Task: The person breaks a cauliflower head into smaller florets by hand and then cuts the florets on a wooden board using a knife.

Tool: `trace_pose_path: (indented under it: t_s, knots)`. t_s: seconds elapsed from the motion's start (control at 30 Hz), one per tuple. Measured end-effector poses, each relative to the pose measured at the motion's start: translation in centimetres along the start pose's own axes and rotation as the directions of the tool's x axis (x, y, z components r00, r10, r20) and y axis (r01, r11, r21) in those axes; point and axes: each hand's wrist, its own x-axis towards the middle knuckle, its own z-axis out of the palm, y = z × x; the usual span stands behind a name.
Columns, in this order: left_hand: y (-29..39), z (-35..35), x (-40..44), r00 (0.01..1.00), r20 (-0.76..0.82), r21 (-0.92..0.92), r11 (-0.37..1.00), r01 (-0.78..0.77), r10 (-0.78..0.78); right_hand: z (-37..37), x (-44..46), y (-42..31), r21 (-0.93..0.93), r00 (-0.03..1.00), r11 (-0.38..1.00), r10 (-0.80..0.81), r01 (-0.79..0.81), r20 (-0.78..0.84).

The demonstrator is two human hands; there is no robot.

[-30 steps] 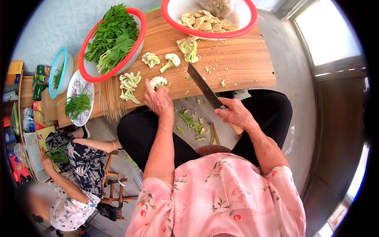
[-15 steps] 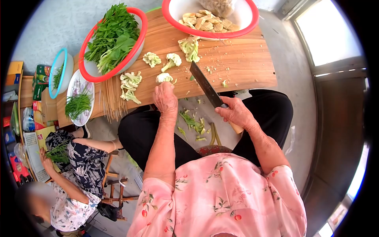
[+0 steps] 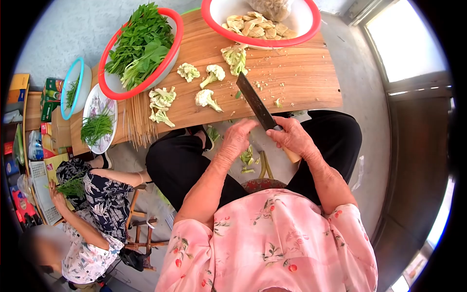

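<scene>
My right hand [image 3: 293, 137] is closed around the light wooden handle of a kitchen knife [image 3: 256, 101]. The dark blade points up and left, over the front edge of the wooden board [image 3: 301, 78]. Beside the blade's lower end, my left hand [image 3: 237, 139] has its fingers stretched toward the knife; I see nothing in them. A cauliflower floret [image 3: 207, 100] lies near the board's front edge, with more florets [image 3: 212, 76] behind and to the left. A larger cauliflower piece [image 3: 235, 58] sits just beyond the knife tip.
A red-rimmed bowl [image 3: 176, 53] holds leafy greens; another red-rimmed bowl [image 3: 311, 34] holds pale slices and a bag. Thin sticks [image 3: 137, 121] and a plate [image 3: 113, 127] of chopped greens are at left. A seated person [image 3: 92, 214] holds greens. Trimmings [image 3: 247, 155] lie below.
My left hand has let go of the front floret and moved right, close to the knife. That floret now lies on the board with its stem showing. The right hand has barely moved.
</scene>
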Motion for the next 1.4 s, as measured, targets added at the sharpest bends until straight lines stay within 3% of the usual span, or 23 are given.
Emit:
trace_pose_path:
  t_s: [0.03,0.07,0.13,0.17,0.2,0.23,0.27,0.3,0.33,0.37,0.4,0.43,0.5,0.53,0.6,0.63,0.7,0.9,1.13,1.2,1.3,1.4]
  knots:
    - [0.2,0.3,-0.2,0.993,0.119,-0.116,0.993,0.019,-0.005,0.0,0.0,0.0,0.011,1.000,1.000,-0.025,0.025,-0.013]
    - [0.2,0.2,-0.2,0.993,0.120,-0.118,0.993,0.021,-0.007,-0.1,0.0,0.0,0.011,1.000,1.000,-0.022,0.022,-0.012]
    - [0.7,-0.9,0.3,0.929,0.244,-0.087,0.948,0.305,-0.276,-0.2,-0.1,-0.1,-0.032,1.000,0.999,0.004,-0.005,-0.014]
    - [0.3,-1.0,0.3,0.929,0.245,-0.087,0.948,0.307,-0.279,-0.1,-0.1,-0.1,-0.032,1.000,0.999,0.005,-0.006,-0.012]
    - [-0.2,-1.2,0.5,0.967,-0.013,-0.122,0.960,0.251,-0.255,-0.1,-0.1,-0.1,-0.028,1.000,1.000,0.009,-0.009,-0.008]
    - [-0.7,-1.6,0.7,0.938,-0.270,-0.140,0.972,0.187,-0.219,-0.1,0.0,-0.1,-0.024,1.000,1.000,0.013,-0.013,-0.005]
    - [-1.3,-2.1,0.9,0.881,-0.405,-0.068,0.969,0.236,-0.243,-0.1,0.0,-0.1,-0.022,1.000,1.000,0.013,-0.013,-0.005]
    - [-2.0,-2.7,1.1,0.831,-0.478,-0.082,0.956,0.282,-0.286,0.0,0.1,-0.1,-0.027,1.000,1.000,0.014,-0.013,0.008]
    - [-2.1,-3.4,1.3,0.800,-0.506,0.020,0.923,0.385,-0.323,0.1,0.1,0.0,-0.031,1.000,0.999,0.015,-0.014,0.022]
    - [-2.2,-4.2,1.8,0.808,-0.579,0.283,0.903,0.322,-0.107,0.2,0.1,0.2,-0.031,1.000,0.999,0.018,-0.017,0.022]
    - [-2.2,-4.8,2.4,0.800,-0.587,0.531,0.805,0.266,0.122,0.3,0.3,0.3,-0.034,0.999,0.999,0.022,-0.020,0.033]
    - [-2.4,-4.8,2.8,0.800,-0.587,0.530,0.805,0.267,0.122,0.4,0.4,0.5,-0.036,0.999,0.999,0.025,-0.023,0.044]
    - [-2.7,-4.7,3.3,0.928,-0.361,0.605,0.735,0.306,-0.090,0.7,0.5,0.7,-0.006,0.999,1.000,0.007,-0.007,0.040]
    - [-2.6,-4.5,3.6,0.928,-0.361,0.603,0.738,0.304,-0.088,0.7,0.5,0.7,0.024,0.999,1.000,-0.011,0.011,0.033]
    - [-2.4,-4.2,4.1,0.888,-0.262,0.549,0.699,0.459,-0.378,0.6,0.4,0.6,0.014,0.999,1.000,-0.001,0.000,0.036]
    - [-2.8,-3.9,4.0,0.889,-0.260,0.549,0.699,0.458,-0.378,0.5,0.3,0.6,0.006,0.999,1.000,0.007,-0.007,0.044]
    - [-4.0,-3.4,3.7,0.930,-0.334,0.609,0.717,0.339,-0.157,0.5,0.2,0.3,-0.004,1.000,1.000,0.005,-0.005,0.031]
    - [-4.4,-3.3,3.4,0.936,-0.287,0.606,0.718,0.341,-0.203,0.2,0.3,0.1,-0.037,0.998,0.999,0.040,-0.039,0.041]
    - [-5.9,-2.8,2.3,0.943,-0.297,0.610,0.730,0.309,-0.150,0.2,0.4,0.6,-0.039,0.998,0.998,0.044,-0.042,0.043]
    - [-6.2,-2.5,2.1,0.925,-0.376,0.564,0.778,0.278,-0.057,0.2,0.3,0.5,-0.037,0.999,0.999,0.035,-0.033,0.035]
    - [-6.2,-2.3,2.1,0.895,-0.427,0.426,0.844,0.326,-0.130,0.2,0.4,0.8,-0.035,0.999,0.999,0.024,-0.023,0.026]
    - [-5.9,-2.7,1.9,0.904,-0.418,0.410,0.869,0.278,-0.092,0.3,0.3,0.1,-0.029,0.999,0.999,0.029,-0.029,0.027]
